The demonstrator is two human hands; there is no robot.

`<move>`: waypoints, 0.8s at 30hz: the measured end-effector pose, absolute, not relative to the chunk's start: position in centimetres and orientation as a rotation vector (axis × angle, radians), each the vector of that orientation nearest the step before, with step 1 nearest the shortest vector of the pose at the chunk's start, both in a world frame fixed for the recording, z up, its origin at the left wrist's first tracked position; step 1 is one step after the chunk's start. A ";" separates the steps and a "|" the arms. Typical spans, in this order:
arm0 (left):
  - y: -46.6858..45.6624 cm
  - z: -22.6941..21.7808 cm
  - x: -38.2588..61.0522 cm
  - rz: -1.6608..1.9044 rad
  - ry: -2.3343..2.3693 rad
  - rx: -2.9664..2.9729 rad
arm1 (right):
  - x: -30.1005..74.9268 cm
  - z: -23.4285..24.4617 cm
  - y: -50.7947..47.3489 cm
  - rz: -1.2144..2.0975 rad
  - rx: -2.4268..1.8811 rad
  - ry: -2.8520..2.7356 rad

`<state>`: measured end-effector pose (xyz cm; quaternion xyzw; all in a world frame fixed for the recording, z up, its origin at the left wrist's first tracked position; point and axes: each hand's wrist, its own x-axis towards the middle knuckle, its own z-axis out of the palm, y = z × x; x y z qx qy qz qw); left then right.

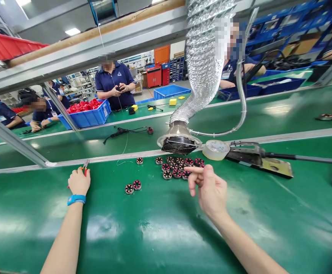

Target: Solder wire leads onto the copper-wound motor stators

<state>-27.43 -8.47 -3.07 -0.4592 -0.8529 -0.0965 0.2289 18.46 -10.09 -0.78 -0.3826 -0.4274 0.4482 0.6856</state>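
Note:
My left hand (79, 182), with a blue band at the wrist, is closed around small pliers (85, 167) with red-orange handles; their metal jaws point away toward the rail. Over the right side of a cluster of round motor stators (176, 174), my right hand (210, 188) has its index finger stretched out to the left and the other fingers loosely bent. I see nothing held in it. The fingertip overlaps the stators in view; whether it touches them I cannot tell. Between my hands lie a pair of stators (133, 186) side by side and one single stator (139, 161) farther back.
A fume extractor hood (179, 139) on a silver duct hangs behind the cluster. To its right are a round clear tub (216, 149) and a black holder (259, 161). Beyond the metal rail lie a black cable (123, 131) and a blue bin (90, 118) of red parts; several co-workers are there.

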 end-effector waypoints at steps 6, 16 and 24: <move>-9.0 -2.3 -26.1 -0.461 -2.256 -1.224 | 17.9 -1.1 -11.1 0.927 -0.926 -1.254; -11.5 -0.6 -11.3 -0.511 -1.896 -2.693 | 16.5 -4.2 -10.7 0.502 -0.860 -1.858; -11.9 -1.7 -8.3 -0.380 -1.717 -2.524 | 16.1 -4.4 -10.5 0.612 -0.955 -1.877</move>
